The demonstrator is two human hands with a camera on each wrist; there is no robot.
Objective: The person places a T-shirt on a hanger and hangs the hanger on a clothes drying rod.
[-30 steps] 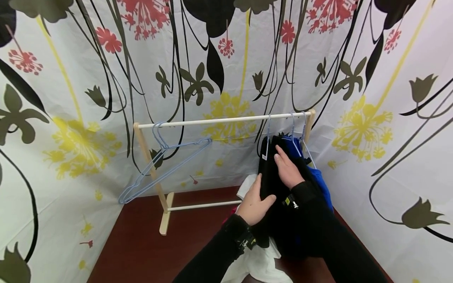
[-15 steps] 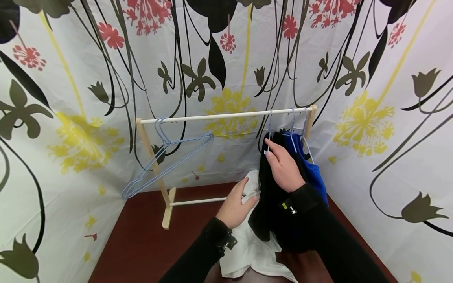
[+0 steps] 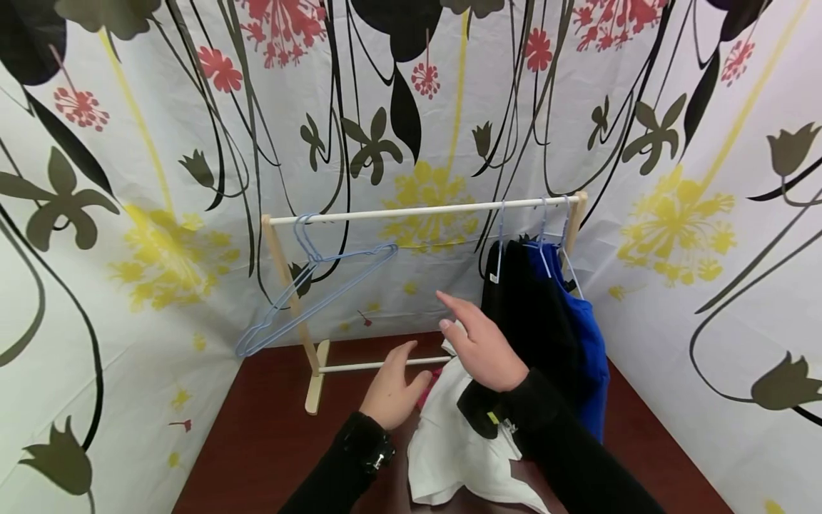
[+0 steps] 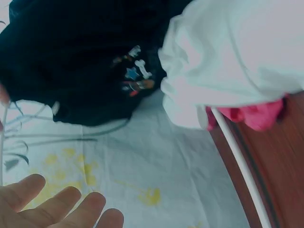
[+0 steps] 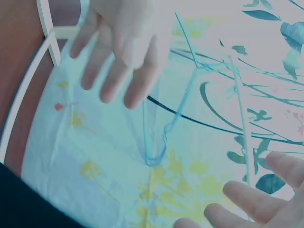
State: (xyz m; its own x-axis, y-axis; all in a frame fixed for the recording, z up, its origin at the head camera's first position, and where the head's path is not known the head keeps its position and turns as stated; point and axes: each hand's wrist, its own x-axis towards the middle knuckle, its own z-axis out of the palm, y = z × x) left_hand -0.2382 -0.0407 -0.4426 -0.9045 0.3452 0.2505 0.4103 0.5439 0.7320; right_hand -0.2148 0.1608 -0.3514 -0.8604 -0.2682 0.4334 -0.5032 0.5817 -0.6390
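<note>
Two hands were out over the desk (image 3: 257,428), both grips open with fingers extended, neither with hold of anything. The left hand (image 3: 393,389) was just left of one white garment (image 3: 449,435), its fingers apart from the cloth in the left wrist view. The right hand (image 3: 484,346) was farther right, in front of the hanging clothes.

The white garment lay toward the near right, with a bit of pink cloth (image 4: 259,116) showing beside it. One rack (image 3: 420,212) stood at the far side, with two uprights, one top rail and one lower bar. Three hanger hooks (image 3: 501,239) showed at its right end, above black clothing (image 3: 533,307), whose pieces could not be counted, and one blue garment (image 3: 587,335). Bare blue hanger wire (image 3: 312,258) hung at the left end, too overlapped to count surely.
</note>
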